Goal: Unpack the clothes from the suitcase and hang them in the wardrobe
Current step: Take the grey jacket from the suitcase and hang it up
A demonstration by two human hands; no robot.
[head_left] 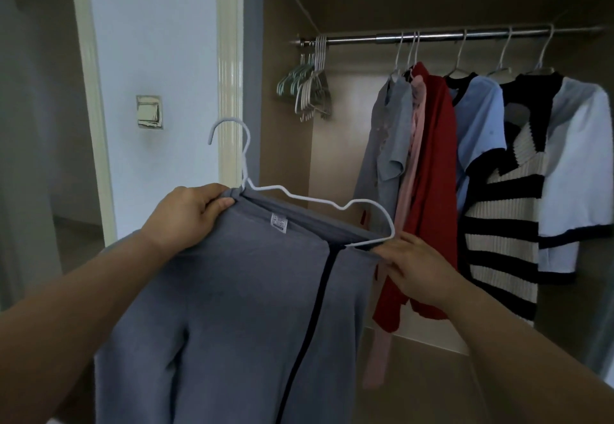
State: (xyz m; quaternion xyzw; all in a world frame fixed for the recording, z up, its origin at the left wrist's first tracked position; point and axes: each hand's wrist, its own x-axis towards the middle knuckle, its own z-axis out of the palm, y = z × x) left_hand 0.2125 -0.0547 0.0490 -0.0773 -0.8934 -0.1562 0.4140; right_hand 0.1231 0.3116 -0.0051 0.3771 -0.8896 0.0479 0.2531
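Note:
A grey-blue garment (239, 290) with a dark vertical stripe hangs over the bar of a white wire hanger (246, 154), held up in front of the open wardrobe. My left hand (186, 214) grips the garment's folded top edge at the hanger's left end. My right hand (415, 264) pinches the fabric at the hanger's right end. The hook points up and left, below the metal rail (365, 39). The suitcase is out of view.
Several garments hang on the rail's right half: grey (385, 144), pink, red (432, 171), blue (478, 124), a striped knit (501, 224) and white. A bunch of empty hangers (310, 87) hangs at the rail's left end. A doorway and wall switch (149, 112) are left.

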